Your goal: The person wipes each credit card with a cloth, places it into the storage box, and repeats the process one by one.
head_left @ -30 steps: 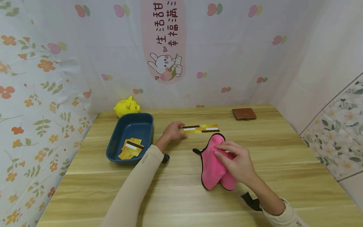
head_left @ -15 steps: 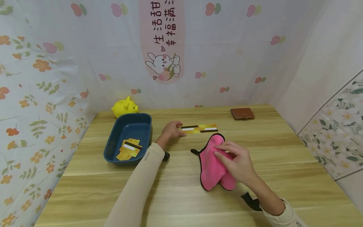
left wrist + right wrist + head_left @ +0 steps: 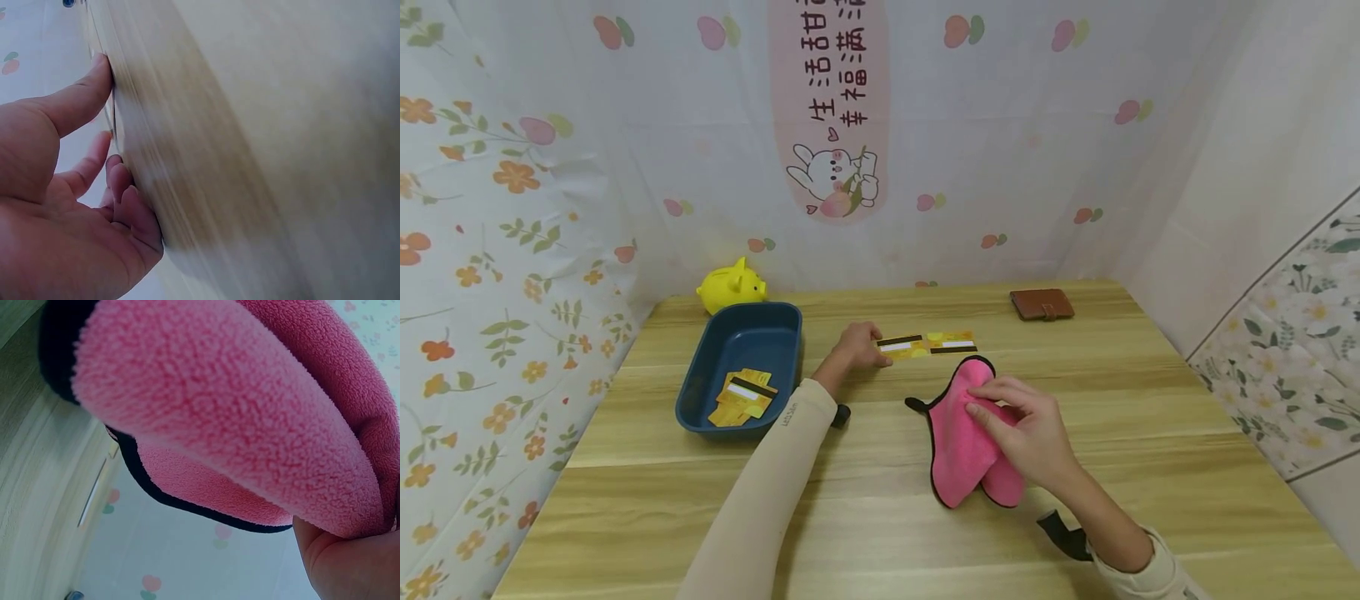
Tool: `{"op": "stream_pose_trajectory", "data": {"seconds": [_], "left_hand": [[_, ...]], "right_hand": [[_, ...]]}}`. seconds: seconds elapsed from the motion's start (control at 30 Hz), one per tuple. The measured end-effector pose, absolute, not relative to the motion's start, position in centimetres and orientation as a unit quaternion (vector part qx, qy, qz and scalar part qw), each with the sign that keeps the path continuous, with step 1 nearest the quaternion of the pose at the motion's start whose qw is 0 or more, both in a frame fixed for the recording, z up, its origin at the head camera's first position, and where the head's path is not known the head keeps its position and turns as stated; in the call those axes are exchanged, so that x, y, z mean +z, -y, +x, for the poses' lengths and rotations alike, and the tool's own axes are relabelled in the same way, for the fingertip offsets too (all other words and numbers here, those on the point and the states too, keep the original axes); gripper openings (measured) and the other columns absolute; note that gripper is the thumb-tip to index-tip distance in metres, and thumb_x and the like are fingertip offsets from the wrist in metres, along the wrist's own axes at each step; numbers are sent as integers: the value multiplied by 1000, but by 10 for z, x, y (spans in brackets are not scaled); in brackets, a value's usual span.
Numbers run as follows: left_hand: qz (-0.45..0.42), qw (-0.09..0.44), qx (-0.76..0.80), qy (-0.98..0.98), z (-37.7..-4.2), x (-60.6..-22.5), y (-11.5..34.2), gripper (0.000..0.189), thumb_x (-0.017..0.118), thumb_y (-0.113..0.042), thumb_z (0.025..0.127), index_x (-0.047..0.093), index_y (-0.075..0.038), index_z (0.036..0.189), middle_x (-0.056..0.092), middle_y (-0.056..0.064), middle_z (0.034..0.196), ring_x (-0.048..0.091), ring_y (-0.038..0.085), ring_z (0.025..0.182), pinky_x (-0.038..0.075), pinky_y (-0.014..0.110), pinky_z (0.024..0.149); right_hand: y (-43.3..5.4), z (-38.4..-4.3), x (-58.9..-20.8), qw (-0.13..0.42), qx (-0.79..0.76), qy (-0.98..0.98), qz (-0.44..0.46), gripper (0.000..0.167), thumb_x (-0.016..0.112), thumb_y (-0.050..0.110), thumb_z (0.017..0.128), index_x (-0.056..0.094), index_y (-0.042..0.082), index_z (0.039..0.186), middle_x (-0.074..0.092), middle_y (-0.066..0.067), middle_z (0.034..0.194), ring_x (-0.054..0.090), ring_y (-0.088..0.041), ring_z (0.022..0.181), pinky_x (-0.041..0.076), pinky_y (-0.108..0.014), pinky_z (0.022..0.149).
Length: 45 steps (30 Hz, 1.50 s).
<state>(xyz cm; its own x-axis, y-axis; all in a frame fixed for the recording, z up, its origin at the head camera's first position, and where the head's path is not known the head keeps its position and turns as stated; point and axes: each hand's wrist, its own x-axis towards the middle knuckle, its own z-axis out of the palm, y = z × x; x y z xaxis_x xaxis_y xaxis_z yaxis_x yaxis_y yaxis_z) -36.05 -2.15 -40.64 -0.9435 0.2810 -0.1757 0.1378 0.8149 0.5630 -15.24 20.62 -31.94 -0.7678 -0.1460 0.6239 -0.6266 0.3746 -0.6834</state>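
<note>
In the head view, two yellow bank cards with black stripes lie end to end on the table, the left card and the right card. My left hand holds the left card by its edges, thumb at the near side and fingers at the far side. Seen from the left wrist, those fingertips sit right at a thin edge on the tabletop. My right hand pinches a pink fleecy cloth with black trim and a black loop. Its folds fill most of the right wrist view.
A dark blue bin stands on the left, with several yellow bank cards inside it. Behind it is a yellow piggy bank. A brown wallet lies at the back right of the wooden table.
A narrow gap now shows between the two cards, which abutted half a second ago. My left hand stays at the left card, and my right hand keeps its pinch on the cloth.
</note>
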Motion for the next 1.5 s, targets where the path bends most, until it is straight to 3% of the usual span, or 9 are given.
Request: {"op": "stream_pose_trajectory", "data": {"seconds": [0.33,0.63,0.97,1.33,1.5], "left_hand": [[98,136,311,-935,-358,-406,23,55,82,-24,83,51,-7,125,59,9,113,58,25,98,49,38,88],[117,120,356,-919,-356,-404,25,44,77,-9,87,54,-8,125,59,10,99,56,23,83,47,35,73],[122,133,483,-857,-346,-407,29,37,71,3,89,55,-5,122,59,10,85,68,20,64,58,29,56],[120,126,570,-803,-319,-402,37,40,66,5,91,54,-2,128,56,18,113,70,25,70,60,35,59],[157,133,577,-790,-304,-396,35,43,64,4,93,52,-1,133,55,20,124,71,35,78,60,39,62]], "right_hand": [[-207,-151,-318,238,498,801,231,21,75,-21,72,74,-7,89,66,-12,81,53,-9,70,39,-18,50],[-208,-150,-320,234,500,803,226,22,75,-20,73,74,-7,90,67,-12,82,54,-8,71,40,-18,51],[-207,-151,-320,229,499,806,222,21,75,-20,73,74,-7,90,68,-12,84,57,-9,75,43,-15,54],[-211,-159,-333,224,508,804,211,22,75,-19,75,75,-5,93,69,-12,86,58,-7,76,45,-14,55],[-217,-168,-349,222,517,798,218,25,75,-20,75,75,-4,94,69,-13,89,61,-6,80,48,-13,58]]}}
